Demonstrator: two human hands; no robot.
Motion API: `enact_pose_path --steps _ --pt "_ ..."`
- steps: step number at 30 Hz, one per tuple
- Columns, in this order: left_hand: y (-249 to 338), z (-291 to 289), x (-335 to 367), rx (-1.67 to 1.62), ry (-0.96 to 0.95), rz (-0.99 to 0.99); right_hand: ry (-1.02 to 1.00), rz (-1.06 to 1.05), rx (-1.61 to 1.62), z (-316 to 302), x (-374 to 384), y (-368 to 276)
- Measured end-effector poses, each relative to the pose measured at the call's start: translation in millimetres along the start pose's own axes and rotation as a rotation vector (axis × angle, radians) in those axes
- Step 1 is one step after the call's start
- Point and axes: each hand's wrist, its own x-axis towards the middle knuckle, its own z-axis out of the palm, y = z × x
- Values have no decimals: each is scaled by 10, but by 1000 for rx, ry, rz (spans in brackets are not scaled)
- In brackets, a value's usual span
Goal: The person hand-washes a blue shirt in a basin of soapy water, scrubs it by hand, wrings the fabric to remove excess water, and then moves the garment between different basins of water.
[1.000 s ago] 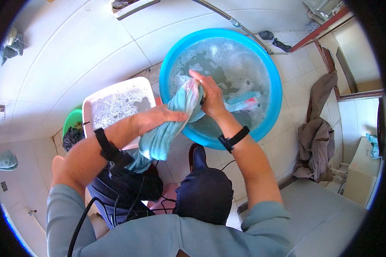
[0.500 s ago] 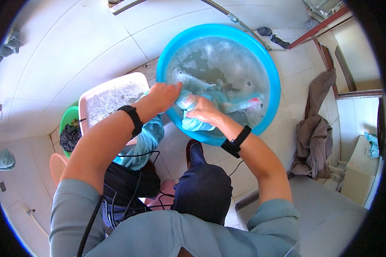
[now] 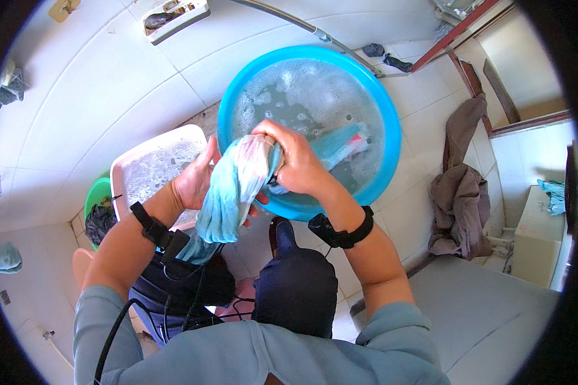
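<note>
A wet light-blue cloth (image 3: 228, 186) with a white and pinkish part hangs bunched at the near left rim of the blue tub (image 3: 392, 138). My right hand (image 3: 297, 160) is closed round its upper end. My left hand (image 3: 196, 181) is spread, thumb up, its fingers passing behind the cloth with the tips showing on the far side. Below, more blue cloth (image 3: 199, 249) hangs toward my knees. In the tub's cloudy, foamy water floats another light-blue piece of cloth (image 3: 340, 142) with a white and red part.
A pale pink basin (image 3: 117, 168) of suds stands left of the tub, beside a green basin (image 3: 91, 199) with dark cloth. Dark socks (image 3: 398, 63) lie behind the tub. Brown clothing (image 3: 462, 205) hangs at the right above a grey surface (image 3: 481, 301). A metal pipe (image 3: 295, 24) runs along the wall.
The light-blue cloth has come up from the tub toward me and left. My left hand has released its grip and spread beside it; my right hand has moved up and left, still gripping.
</note>
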Motion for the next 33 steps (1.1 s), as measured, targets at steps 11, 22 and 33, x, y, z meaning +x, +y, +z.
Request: enact_pose_path --steps 11,22,33 --pt "67 655 137 -297 6 501 -25 -493 -579 52 -54 -886" --pt "-198 984 585 -555 -157 547 433 -40 -158 763 -168 898" --pt "332 -47 114 1553 612 -269 -323 73 -631 158 142 731"
